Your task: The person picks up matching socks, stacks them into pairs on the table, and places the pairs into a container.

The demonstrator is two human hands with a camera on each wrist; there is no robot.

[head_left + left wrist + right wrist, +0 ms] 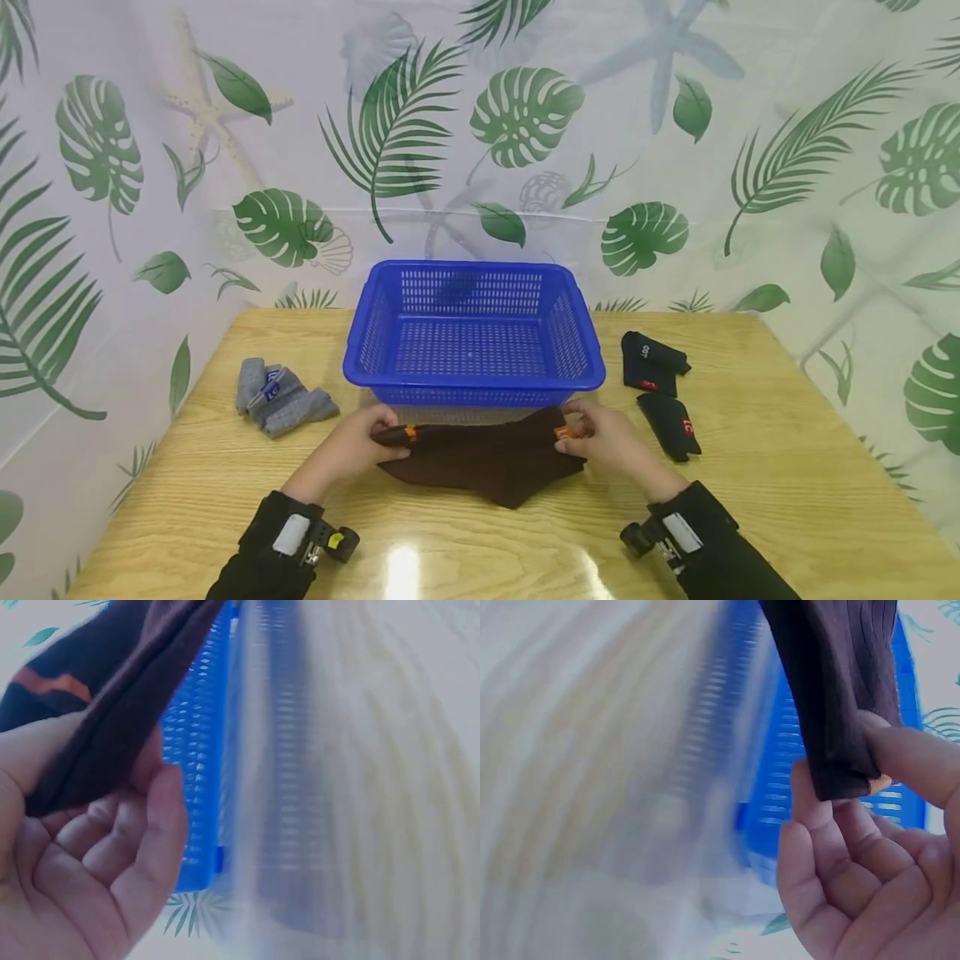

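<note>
A dark brown cloth item, probably a pair of socks (480, 458), is stretched sideways just in front of the blue basket (472, 383). My left hand (352, 450) pinches its left end beside an orange mark, and my right hand (607, 437) pinches the other end by a second orange mark. In the left wrist view the brown cloth (112, 705) lies between thumb and curled fingers of the left hand (97, 840). The right wrist view shows thumb and fingertips of the right hand (877, 855) gripping the folded cloth end (840, 742).
Grey socks (281, 400) lie left of the basket. On the right are a black folded cloth (648, 362) and a smaller black piece (671, 425) with red lettering. The wooden table (787, 467) meets a leaf-patterned sheet (570, 117) behind.
</note>
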